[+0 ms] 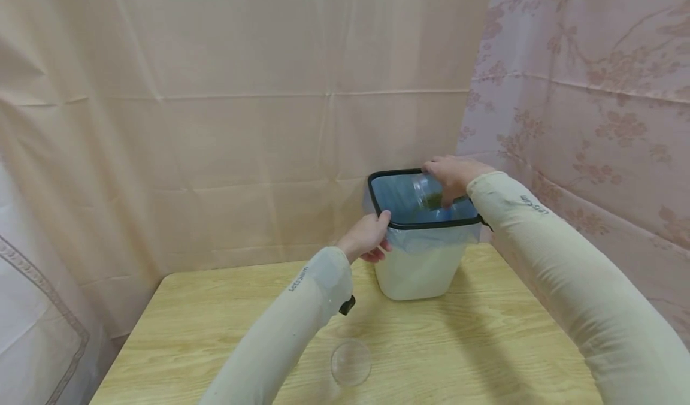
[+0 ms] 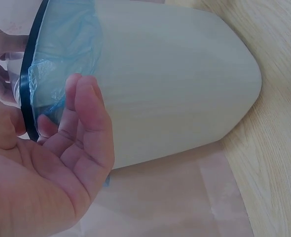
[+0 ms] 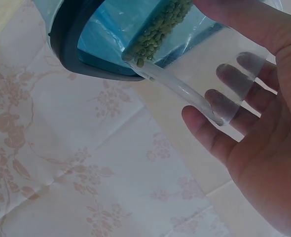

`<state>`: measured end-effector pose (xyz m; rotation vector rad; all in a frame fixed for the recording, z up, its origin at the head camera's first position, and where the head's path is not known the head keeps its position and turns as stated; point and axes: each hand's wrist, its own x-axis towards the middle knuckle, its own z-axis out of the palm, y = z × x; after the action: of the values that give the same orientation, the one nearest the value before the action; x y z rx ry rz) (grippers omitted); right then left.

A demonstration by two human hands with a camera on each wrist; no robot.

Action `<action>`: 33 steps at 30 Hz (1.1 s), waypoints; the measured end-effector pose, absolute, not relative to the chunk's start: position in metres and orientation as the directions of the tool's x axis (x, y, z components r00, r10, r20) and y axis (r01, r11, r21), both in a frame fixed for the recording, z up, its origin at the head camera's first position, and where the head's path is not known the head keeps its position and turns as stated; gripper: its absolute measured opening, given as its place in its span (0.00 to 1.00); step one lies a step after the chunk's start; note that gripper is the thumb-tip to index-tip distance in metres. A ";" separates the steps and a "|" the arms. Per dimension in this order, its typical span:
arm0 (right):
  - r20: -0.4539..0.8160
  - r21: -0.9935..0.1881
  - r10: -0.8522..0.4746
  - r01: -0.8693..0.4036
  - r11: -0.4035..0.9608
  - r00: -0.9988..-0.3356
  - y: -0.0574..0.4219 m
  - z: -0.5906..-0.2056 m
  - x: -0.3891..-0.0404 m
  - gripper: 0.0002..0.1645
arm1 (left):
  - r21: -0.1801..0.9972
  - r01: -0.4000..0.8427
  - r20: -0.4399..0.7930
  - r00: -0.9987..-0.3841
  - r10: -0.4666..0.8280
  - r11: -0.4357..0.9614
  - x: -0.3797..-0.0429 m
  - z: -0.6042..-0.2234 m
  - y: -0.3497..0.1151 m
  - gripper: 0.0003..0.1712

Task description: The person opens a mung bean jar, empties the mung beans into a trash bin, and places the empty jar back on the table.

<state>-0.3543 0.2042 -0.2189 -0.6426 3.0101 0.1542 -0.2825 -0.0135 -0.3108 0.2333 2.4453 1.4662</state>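
Note:
A cream trash bin [image 1: 420, 273] stands on the table, lined with a thin blue bag [image 2: 69, 37] that a black rim ring [image 1: 436, 224] holds down. My left hand [image 1: 368, 237] grips the bin's near left corner, its thumb at the ring and its curled fingers outside against the bag. Over the bin's mouth, my right hand [image 1: 453, 174] holds a clear jar [image 3: 182, 84] tipped on its side, with fingers on one side and thumb on the other. Small green beans [image 3: 158, 34] lie gathered at the jar's lower, bin-side end.
A clear round lid [image 1: 351, 363] lies on the wood-grain table [image 1: 232, 315] near the front, by the left forearm. Close behind the bin hangs a plain beige curtain [image 1: 280, 153], and a flowered cloth [image 1: 609, 123] hangs on the right.

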 end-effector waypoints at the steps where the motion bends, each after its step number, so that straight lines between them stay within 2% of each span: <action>1: -0.080 0.087 -0.405 -0.411 0.908 -0.911 0.204 -0.219 -0.354 0.54 | 0.883 -0.006 -0.155 -0.947 0.280 0.469 -0.282 -0.311 -0.013 0.27; 33: -0.102 0.095 -0.369 -0.378 0.921 -0.924 0.201 -0.220 -0.351 0.55 | 0.886 -0.008 -0.163 -0.941 0.295 0.464 -0.281 -0.311 -0.014 0.27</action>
<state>-0.3507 0.2010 -0.2196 -0.5838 2.9987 0.1724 -0.2807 -0.0144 -0.3111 0.2453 2.4230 1.4683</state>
